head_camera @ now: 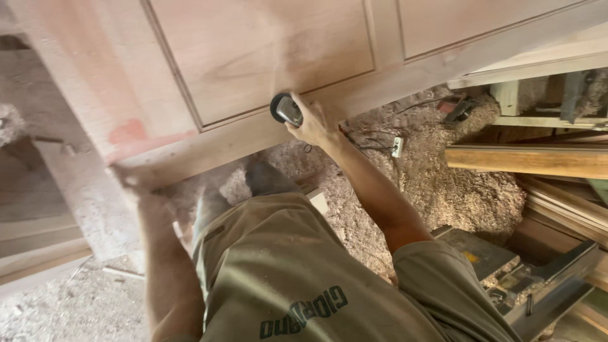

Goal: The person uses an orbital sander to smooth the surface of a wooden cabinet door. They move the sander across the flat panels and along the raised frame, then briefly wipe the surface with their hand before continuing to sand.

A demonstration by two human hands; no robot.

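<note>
Two bare hands at work on a panelled wooden door [253, 63] lying flat. Left hand [130, 180], nearest, blurred at door's lower corner; finger state impossible to tell. Right hand [310, 123] further along, fingers clamped round small power sander [286, 109], dark round head pressed to bottom rail. Door pale reddish, unfinished, recessed panels, pink filler patch near left corner. Beyond: sawdust-covered floor [443, 183], stacked timber [532, 158].

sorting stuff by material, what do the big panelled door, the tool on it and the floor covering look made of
Panelled door: bare, unfinished wood, grain visible, pinkish filler patches. Tool in the right hand: dark casing, likely plastic with a metal part. Floor covering: loose sawdust and shavings.
</note>
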